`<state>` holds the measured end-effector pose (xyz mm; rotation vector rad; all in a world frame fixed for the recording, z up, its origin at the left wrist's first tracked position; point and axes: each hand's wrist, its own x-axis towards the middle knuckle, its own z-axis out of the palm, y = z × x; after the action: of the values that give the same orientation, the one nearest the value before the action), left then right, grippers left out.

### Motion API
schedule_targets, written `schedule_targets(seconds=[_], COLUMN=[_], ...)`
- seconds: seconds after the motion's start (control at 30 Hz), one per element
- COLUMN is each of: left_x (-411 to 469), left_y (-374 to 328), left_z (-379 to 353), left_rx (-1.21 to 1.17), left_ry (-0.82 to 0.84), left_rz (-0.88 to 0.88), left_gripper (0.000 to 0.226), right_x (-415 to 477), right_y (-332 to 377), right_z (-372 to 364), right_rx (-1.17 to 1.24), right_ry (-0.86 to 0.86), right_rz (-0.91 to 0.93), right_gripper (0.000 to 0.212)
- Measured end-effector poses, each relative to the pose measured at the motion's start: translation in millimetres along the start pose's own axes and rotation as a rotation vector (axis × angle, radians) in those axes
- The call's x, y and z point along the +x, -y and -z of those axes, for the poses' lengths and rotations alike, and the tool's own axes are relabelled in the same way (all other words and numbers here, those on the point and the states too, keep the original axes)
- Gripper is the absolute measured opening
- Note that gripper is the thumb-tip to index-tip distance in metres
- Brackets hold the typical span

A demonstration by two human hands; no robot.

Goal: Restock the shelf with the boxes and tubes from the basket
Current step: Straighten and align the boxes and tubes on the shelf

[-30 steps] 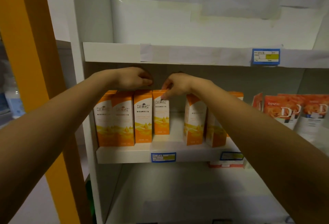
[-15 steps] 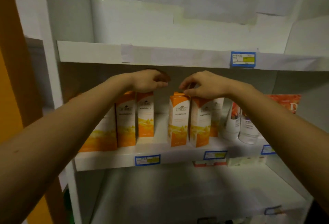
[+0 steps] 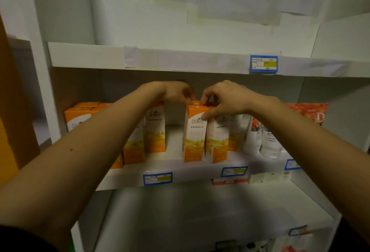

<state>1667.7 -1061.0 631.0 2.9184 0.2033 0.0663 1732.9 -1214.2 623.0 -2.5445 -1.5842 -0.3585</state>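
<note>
where the orange-and-white carton (image 3: pixel 195 133) stands upright at the middle shelf (image 3: pixel 200 171) front, touching a matching carton (image 3: pixel 217 141), we note our right hand (image 3: pixel 226 99) pinching its top and our left hand (image 3: pixel 178 93) fingertips closed on its rear edge. glossy white tubes (image 3: pixel 266 141) crowd the right.

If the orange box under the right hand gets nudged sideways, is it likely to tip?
Probably: the orange box is tall, narrow, standing upright. Looks like stiff carton, likely light. The neighbouring box on its right may brace it; the gap left would not.
</note>
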Motion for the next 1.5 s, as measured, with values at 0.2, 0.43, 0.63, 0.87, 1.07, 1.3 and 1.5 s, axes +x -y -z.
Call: schedule_targets(seconds=[0.2,0.43,0.63,0.87,1.07,1.3,1.5], left_x=[-13,-34,-63,-86,-86,-80,-78], left_y=[2,13,22,39,49,56,57], left_z=[14,14,20,24,15,5,6], left_rx=[0.046,0.025,-0.012,-0.039,-0.038,0.073,0.226], left_ry=[-0.095,-0.147,-0.164,-0.118,-0.064,-0.088,-0.178], left_rz=[0.085,0.061,0.076,0.114,0.110,0.068,0.044], left_gripper=[0.051,0.051,0.043,0.032,0.031,0.037,0.040], right_x=[2,2,3,8,13,17,17], right_y=[1,2,4,5,6,4,3], right_z=[2,3,6,9,8,6,6], right_rx=[-0.004,0.060,0.065,0.054,0.021,0.013,0.005], right_ry=[0.007,0.041,0.123,0.163,0.157,0.163,0.155], right_rz=[0.021,0.037,0.050,0.025,0.009,-0.005,-0.004], right_gripper=[0.034,0.037,0.039,0.038,0.040,0.041,0.041])
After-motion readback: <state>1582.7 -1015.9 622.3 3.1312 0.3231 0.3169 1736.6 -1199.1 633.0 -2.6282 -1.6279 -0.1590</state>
